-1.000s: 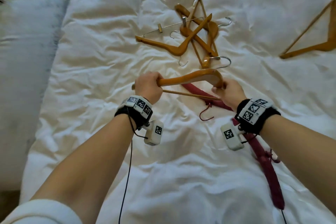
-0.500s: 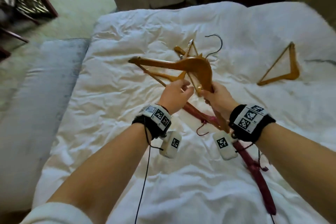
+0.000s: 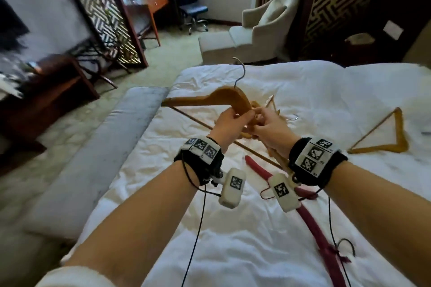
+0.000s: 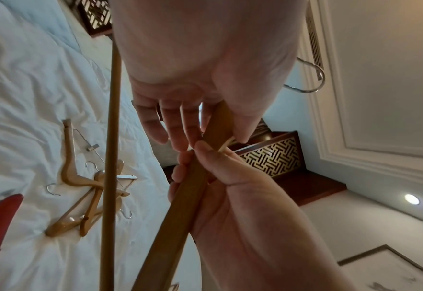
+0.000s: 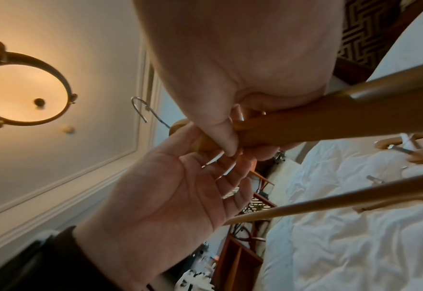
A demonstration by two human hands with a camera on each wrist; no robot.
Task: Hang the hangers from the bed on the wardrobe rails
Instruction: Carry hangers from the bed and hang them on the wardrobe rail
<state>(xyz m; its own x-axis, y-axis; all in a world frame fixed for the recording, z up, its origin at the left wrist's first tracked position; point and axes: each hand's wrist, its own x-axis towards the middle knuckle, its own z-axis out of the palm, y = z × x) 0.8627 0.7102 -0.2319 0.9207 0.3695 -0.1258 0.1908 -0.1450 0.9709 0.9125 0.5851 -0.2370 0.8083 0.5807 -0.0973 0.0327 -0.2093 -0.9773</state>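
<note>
Wooden hanger point(image 3: 224, 100) gripped by both hands above bed point(image 3: 303, 91).

Heap of pale wooden hangers point(image 3: 261, 109) mostly hidden behind both hands, dark red padded hanger point(image 3: 324, 230) cut by bottom edge, dark wooden furniture at left point(image 3: 46, 91) motion-blurred, held hanger's lower end behind right wristband.

Behind our fingers, black wristbands point(image 3: 200, 158) carry square-coded white tags; white camera pods point(image 3: 233, 187) and thin black cables point(image 3: 198, 228) hang below.
</note>
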